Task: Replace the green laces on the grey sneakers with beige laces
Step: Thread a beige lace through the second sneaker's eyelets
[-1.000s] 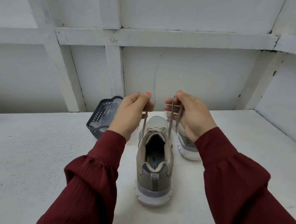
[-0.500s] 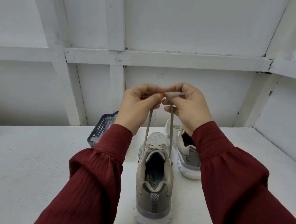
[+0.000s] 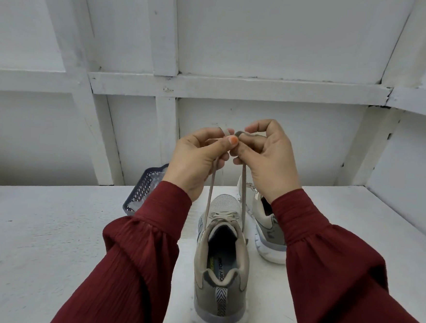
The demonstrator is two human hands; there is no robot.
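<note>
Beige lace point(image 3: 210, 191) threaded in near grey sneaker point(image 3: 221, 275), both ends taut upward, pinched by left hand point(image 3: 197, 157) and right hand point(image 3: 267, 160)

One wide view, worn on the head, looks forward and down, close behind the left hand point(image 3: 197, 157) and right hand point(image 3: 269, 162); a shoe point(image 3: 221, 262) sits below them on the table point(image 3: 37, 237), with the wall point(image 3: 278, 34) beyond.

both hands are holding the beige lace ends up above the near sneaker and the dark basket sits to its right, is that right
Not quite. The head view shows the dark basket to the left of the near sneaker, not its right. The rest holds: the left hand and right hand hold the beige lace ends up above it.
</note>
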